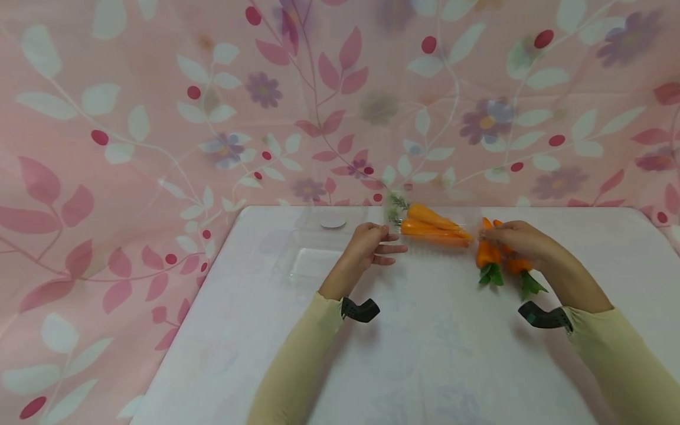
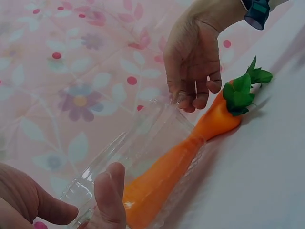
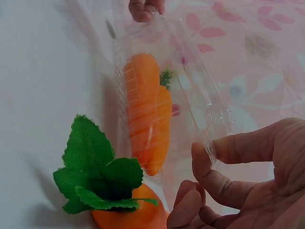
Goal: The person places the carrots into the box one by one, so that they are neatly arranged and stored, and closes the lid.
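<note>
A clear plastic container (image 1: 438, 213) with orange carrots (image 1: 425, 227) inside stands at the back of the table. Feathery green tops (image 3: 166, 76) show through its wall. My left hand (image 1: 369, 245) pinches its left end between thumb and forefinger, other fingers held out. At the opposite end, the thumb and forefinger of my right hand (image 3: 248, 167) pinch the clear plastic edge. Beneath and beside that hand (image 1: 517, 239) lie two more carrots with broad green leaves, one nearer the container (image 1: 487, 255) and one further right (image 1: 520, 267). The right hand partly covers them.
Left of my left hand sits another clear plastic container (image 1: 289, 260), open, with a pale oval label (image 1: 333, 224) on its raised lid. Pink floral cloth (image 1: 340, 106) hangs right behind the white-covered table (image 1: 425, 354).
</note>
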A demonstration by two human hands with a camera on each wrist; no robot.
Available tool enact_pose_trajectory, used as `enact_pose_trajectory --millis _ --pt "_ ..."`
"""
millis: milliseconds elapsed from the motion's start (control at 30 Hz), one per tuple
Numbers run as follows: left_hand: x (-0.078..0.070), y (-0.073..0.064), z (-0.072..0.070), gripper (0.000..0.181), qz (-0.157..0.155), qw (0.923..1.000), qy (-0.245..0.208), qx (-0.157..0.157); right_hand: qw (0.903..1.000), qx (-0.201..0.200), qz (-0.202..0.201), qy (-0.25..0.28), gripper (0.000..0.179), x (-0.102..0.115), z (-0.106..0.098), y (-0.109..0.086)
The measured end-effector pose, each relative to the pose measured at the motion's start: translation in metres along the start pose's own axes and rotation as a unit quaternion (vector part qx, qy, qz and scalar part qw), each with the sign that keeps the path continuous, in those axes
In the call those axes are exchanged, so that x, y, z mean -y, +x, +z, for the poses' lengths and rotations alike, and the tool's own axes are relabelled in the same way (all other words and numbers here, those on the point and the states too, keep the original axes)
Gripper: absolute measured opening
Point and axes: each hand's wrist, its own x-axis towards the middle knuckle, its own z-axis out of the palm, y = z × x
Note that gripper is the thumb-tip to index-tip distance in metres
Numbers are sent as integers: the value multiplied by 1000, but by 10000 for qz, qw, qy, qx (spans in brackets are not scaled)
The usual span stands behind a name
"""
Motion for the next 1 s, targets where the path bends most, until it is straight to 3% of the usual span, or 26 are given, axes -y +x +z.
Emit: enact_pose_trajectory --millis 233,533,867,1000 --pt "-2 14 3 36 -299 9994 -17 -182 9993 -149 297 -197 68 3 -2 13" --pt "5 25 6 23 -174 9983 -366 -420 9980 -376 341 -379 65 4 -3 24" --pt "7 24 5 35 -363 9980 -213 -480 9940 -644 614 -636 75 0 -2 25" --pt "7 23 5 34 -392 9979 -179 -474 9919 -703 505 -926 78 -2 -2 22"
